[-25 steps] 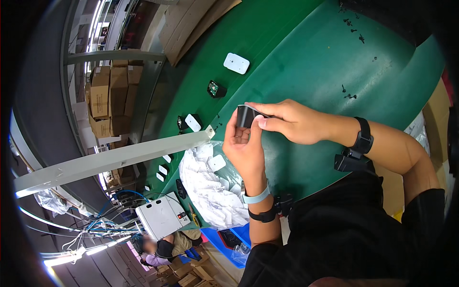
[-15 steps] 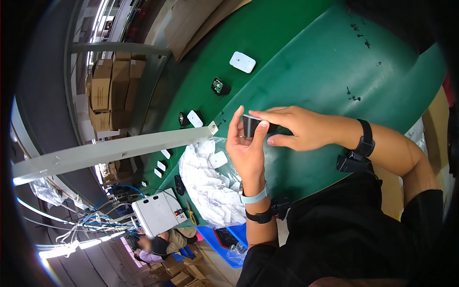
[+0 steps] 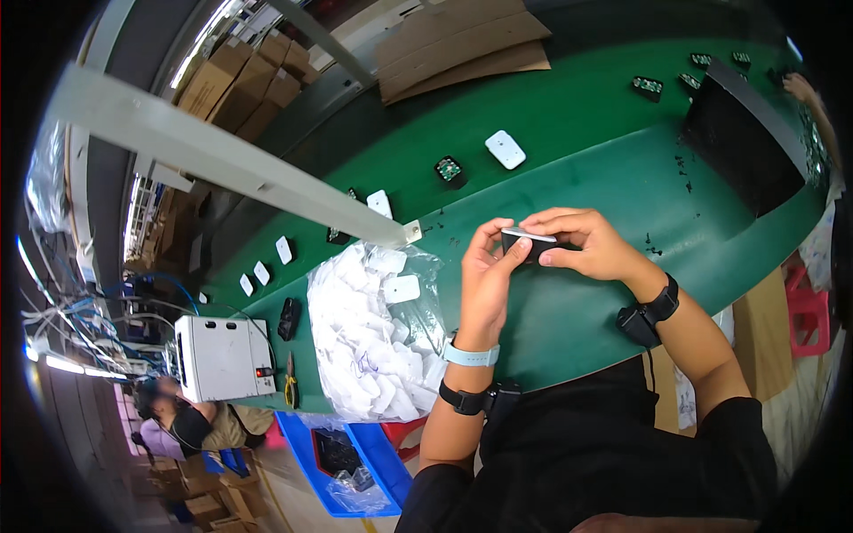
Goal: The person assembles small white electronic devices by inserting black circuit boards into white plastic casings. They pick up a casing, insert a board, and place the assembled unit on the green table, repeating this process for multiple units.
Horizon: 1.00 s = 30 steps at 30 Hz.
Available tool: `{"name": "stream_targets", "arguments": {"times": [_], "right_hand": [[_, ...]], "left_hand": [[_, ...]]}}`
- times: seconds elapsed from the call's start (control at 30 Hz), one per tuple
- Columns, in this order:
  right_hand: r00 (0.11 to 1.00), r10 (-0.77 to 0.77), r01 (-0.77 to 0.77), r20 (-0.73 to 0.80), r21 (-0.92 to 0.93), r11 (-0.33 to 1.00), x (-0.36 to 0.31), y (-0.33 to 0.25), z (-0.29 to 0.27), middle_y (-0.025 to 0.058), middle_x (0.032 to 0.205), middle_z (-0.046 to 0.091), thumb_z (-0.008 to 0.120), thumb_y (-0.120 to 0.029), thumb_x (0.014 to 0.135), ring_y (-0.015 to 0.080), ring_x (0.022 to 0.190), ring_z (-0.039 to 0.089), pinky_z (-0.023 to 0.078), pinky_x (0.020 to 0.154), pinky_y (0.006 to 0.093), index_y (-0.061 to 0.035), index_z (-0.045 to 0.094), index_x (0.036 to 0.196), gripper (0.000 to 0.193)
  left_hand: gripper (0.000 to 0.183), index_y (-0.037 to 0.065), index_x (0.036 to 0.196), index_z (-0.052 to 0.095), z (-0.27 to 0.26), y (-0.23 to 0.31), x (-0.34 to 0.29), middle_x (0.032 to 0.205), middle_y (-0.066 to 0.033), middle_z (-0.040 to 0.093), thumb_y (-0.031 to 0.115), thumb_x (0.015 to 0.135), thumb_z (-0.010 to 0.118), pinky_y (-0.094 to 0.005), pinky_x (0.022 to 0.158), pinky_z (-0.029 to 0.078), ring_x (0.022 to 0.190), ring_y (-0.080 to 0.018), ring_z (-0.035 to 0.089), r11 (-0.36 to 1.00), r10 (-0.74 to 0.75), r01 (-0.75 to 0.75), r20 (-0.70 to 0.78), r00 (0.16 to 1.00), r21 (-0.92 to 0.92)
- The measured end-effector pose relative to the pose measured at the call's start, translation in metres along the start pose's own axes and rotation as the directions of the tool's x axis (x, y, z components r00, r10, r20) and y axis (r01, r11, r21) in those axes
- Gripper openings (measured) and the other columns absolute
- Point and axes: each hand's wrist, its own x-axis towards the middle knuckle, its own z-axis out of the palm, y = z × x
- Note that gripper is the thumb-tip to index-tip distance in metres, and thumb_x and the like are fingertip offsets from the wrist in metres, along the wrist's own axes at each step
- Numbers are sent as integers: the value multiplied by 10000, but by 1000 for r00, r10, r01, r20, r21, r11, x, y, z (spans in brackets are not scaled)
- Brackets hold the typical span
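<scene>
Both hands hold a small black box [image 3: 536, 251] above the green bench, with a thin white cover [image 3: 528, 234] lying along its upper side. My left hand [image 3: 487, 280] is closed on the box's left end, thumb pressed to its near side. Across the top and right end, my right hand [image 3: 593, 246] grips with bent fingers, its thumb on the near edge. The fingers partly hide the box. Left of my left wrist lies a clear plastic bag [image 3: 369, 346] full of white covers, with one white cover [image 3: 402, 289] on top near its right side.
Along the far green strip stand black boxes with circuit boards [image 3: 450, 171] and white covers [image 3: 506, 149]. Small black screws [image 3: 653, 244] lie to the right. A metal post [image 3: 240, 164] slants in at left, near a white machine [image 3: 222, 358], yellow-handled pliers [image 3: 290, 391] and a blue bin [image 3: 391, 471].
The whole view has swung round, showing more of the bench's right side. Both hands still grip the box, which now shows less of its dark side.
</scene>
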Motion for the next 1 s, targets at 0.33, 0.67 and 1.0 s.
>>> {"name": "stream_targets", "arguments": {"times": [0.33, 0.67, 1.0], "right_hand": [[923, -314, -19, -222, -841, 540, 67, 20, -56, 220, 1170, 686, 733, -119, 855, 380, 1082, 663, 530, 940, 392, 30, 695, 1111, 299], [976, -168, -91, -141, -957, 274, 78, 37, -73, 187, 1388, 550, 695, -173, 882, 381, 1182, 594, 482, 1013, 428, 28, 652, 1184, 365], [967, -42, -189, -250, -822, 537, -36, -74, -102, 129, 907, 680, 657, -117, 873, 234, 782, 639, 517, 720, 349, 13, 691, 987, 176]], "left_hand": [[406, -23, 1211, 593, -39, 13, -70, 1156, -152, 657, 189, 892, 726, -339, 791, 528, 1038, -250, 638, 561, 222, -125, -3, 975, 818], [299, -2, 1075, 619, -139, 68, -61, 1028, -199, 614, 16, 779, 650, -451, 848, 498, 989, -384, 591, -320, 230, -188, 269, 935, 929], [383, -9, 1077, 635, -166, 68, -31, 1068, -228, 607, -42, 698, 679, -475, 867, 506, 991, -418, 597, -381, 30, -246, 278, 960, 891]]}}
